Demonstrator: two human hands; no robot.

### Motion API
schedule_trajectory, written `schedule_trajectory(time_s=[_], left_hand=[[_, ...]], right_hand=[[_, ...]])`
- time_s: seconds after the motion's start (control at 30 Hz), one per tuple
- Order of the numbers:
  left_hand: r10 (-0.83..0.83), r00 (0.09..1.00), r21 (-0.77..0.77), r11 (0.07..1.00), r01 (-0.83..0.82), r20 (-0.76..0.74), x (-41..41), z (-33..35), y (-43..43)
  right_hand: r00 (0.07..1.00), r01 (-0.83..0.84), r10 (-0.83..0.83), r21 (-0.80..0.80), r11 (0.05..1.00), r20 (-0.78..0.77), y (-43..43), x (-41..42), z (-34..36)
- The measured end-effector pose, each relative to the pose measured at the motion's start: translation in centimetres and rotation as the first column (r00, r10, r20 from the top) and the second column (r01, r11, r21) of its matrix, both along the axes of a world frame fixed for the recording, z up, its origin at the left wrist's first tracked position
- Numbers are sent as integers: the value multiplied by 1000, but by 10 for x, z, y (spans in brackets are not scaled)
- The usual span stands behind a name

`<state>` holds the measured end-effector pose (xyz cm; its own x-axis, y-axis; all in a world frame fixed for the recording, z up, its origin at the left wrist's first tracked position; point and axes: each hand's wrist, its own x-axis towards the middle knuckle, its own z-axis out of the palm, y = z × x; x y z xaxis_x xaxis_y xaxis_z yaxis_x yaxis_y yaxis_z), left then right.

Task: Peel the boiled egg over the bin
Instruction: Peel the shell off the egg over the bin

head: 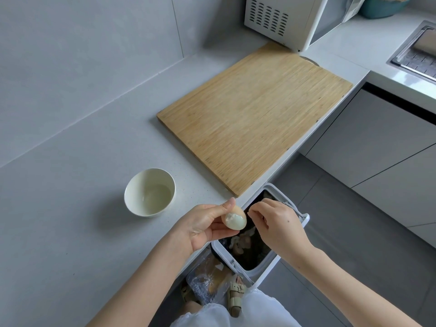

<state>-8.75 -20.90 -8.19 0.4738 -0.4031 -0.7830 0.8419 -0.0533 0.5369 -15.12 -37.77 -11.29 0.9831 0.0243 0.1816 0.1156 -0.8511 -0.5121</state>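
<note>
My left hand [203, 226] holds a boiled egg [236, 219] between thumb and fingers, over the near-left corner of the open white bin [269, 267]. Part of the brown shell is off and white shows on the side facing me. My right hand [276, 223] hovers just right of the egg above the bin, fingers curled with the fingertips pinched together; whether a shell piece is between them I cannot tell. The bin stands on the floor against the counter edge, with dark waste and shell bits inside.
A white bowl [149, 192] with a little liquid sits on the grey counter left of my hands. A wooden cutting board [254, 114] lies beyond, a white microwave [292, 20] behind it. A sink [417, 53] is at far right. A plastic bag [205, 284] lies by my feet.
</note>
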Motion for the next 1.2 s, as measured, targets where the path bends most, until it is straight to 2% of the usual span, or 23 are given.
schedule_trajectory(time_s=[0.17,0.23,0.33,0.47,0.6,0.73,0.8,0.9,0.97,1.13,1.2], left_hand=[[-34,999,-14,999,35,40,-1,-2,0],[-64,997,-34,997,66,53,-1,-1,-1],[-79,995,-57,995,83,65,0,0,-2],[-73,994,-66,995,78,84,0,-1,0],[-57,995,-66,996,62,78,0,0,-1],[-84,994,-85,992,90,68,-1,3,-2],[-83,995,-125,988,88,46,-2,4,-2],[-53,999,-168,984,54,11,-1,3,0],[-23,1000,-180,983,23,0,0,2,1],[24,1000,-168,986,-22,6,1,1,4],[20,1000,-151,988,-17,19,0,1,3]], right_hand=[[998,3,11,202,979,-66,2,-3,10],[992,-45,74,261,964,-105,5,-2,12],[982,-149,176,302,942,-64,5,0,14],[972,-235,233,141,962,29,4,1,19],[973,-218,218,-17,976,73,8,3,15],[976,-186,184,15,982,114,7,3,16],[983,-164,155,97,982,96,7,3,14],[999,-39,31,223,974,40,3,2,9],[1000,7,-7,204,979,-1,-2,0,3],[994,1,1,18,1000,-108,-8,-5,-2],[995,23,-19,42,999,-100,-8,-5,1]])
